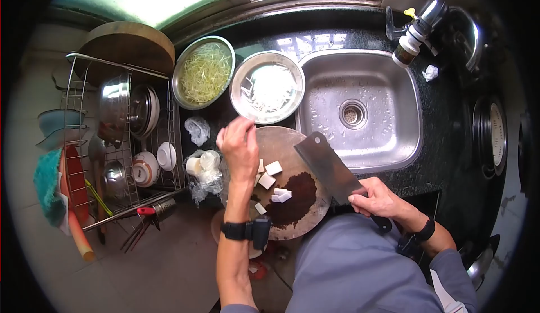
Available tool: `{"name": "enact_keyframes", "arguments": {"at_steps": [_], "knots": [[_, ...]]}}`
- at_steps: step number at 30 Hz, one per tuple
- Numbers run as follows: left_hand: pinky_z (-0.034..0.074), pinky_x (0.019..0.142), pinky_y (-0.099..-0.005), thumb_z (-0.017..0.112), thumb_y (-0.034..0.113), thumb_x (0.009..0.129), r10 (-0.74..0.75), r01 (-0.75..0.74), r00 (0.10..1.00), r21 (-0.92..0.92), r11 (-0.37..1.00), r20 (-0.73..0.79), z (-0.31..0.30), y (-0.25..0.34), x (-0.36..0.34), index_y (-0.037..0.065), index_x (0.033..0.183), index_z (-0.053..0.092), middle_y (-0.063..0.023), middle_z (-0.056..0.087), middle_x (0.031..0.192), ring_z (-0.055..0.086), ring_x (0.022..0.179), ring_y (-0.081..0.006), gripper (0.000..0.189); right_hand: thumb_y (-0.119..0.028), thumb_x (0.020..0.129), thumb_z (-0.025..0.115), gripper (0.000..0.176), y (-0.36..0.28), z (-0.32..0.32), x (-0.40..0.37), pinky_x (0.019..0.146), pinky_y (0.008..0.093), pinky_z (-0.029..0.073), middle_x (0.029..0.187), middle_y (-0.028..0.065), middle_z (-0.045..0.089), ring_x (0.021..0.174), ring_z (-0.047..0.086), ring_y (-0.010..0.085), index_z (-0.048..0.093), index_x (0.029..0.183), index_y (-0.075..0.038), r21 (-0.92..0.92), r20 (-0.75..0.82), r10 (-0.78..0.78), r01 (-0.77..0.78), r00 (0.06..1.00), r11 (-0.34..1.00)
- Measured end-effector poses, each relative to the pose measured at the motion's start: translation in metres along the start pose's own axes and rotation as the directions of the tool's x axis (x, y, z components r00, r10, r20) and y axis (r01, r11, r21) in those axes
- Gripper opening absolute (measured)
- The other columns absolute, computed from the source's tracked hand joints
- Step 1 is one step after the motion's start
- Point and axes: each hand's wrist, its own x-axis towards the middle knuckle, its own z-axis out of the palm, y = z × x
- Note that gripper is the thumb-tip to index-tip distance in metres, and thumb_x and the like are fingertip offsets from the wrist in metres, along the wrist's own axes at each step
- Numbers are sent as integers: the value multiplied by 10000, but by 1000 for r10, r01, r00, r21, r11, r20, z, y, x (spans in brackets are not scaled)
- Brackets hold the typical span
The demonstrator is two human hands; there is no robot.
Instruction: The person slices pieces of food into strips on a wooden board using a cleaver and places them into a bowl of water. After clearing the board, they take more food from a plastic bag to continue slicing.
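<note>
My right hand (378, 197) is wrapped round the handle of a cleaver (332, 166), whose broad dark blade lies over the right edge of the round cutting board (281, 138). Several white blocks and cut pieces (267, 180) are scattered on the board, which has a dark wet patch. At the near rim of a metal bowl of white strips (269, 88), my left hand (239, 147) has its fingers curled together; what they hold, if anything, is hidden. A second metal bowl (203, 74) of pale yellow-green shreds stands left of that one.
Right of the board is a steel sink (413, 116). Plastic bags (205, 192), one around white pieces, lie left of the board. A wire dish rack (163, 116) with bowls and pans stands at the left. A faucet (430, 17) rises behind the sink.
</note>
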Motion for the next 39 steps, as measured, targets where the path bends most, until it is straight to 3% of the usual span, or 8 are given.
{"name": "enact_keyframes", "arguments": {"at_steps": [6,8,10,15,17,32,34,39], "knots": [[515,789,-380,669,21,868,-155,138,984,-171,976,-86,-29,22,-74,-4,964,680,-146,687,901,664,889,-306,100,-88,909,560,122,2,9,-1,509,270,443,669,19,591,543,519,89,619,922,19,-112,-14,17,-19,1000,994],[517,809,-346,685,11,860,-163,148,981,-137,979,-102,-33,36,-101,-18,956,677,-140,691,938,671,864,-253,101,-91,891,564,178,16,15,2,583,349,466,654,84,586,595,545,162,612,1013,29,-267,-81,-136,110,987,957],[528,802,-346,708,-1,833,-204,196,978,-154,969,-42,-34,42,-130,-12,997,681,-139,689,983,672,867,-254,166,-82,908,541,339,21,12,3,570,302,485,702,49,615,620,555,105,587,1235,-8,-436,-21,-181,154,983,887],[524,849,-388,724,17,810,-77,80,995,-42,996,64,-22,46,-180,-9,1120,663,-161,649,1099,643,972,-313,318,-106,886,572,188,17,23,-4,562,391,470,646,166,600,561,596,260,609,994,43,-598,-58,-300,208,952,775],[492,899,-423,717,64,824,-70,69,990,16,997,119,-15,41,-192,-6,1191,632,-166,618,1161,602,1044,-338,383,-117,866,573,161,9,28,-9,624,488,463,684,245,586,679,603,438,575,858,44,-632,-67,-261,161,963,758],[476,751,-415,698,-11,779,-138,153,980,-102,983,141,-10,43,-198,50,954,634,-83,610,856,613,835,-306,196,-54,866,578,109,19,39,-24,577,430,468,664,215,588,615,609,392,603,919,38,-704,-109,-228,87,968,705],[480,738,-403,683,-34,777,-15,12,999,-85,996,-35,-15,52,-201,51,1048,654,-88,632,894,621,830,-288,286,-42,860,578,102,17,36,-26,572,427,471,659,212,585,620,616,387,604,921,36,-707,-79,-232,109,970,698],[492,805,-404,689,-16,774,128,-125,991,100,987,-28,-15,44,-222,23,1037,695,-91,653,1006,630,938,-282,266,9,811,618,186,22,30,-25,573,450,507,707,191,616,656,640,385,592,994,33,-786,121,-452,363,884,500]]}}
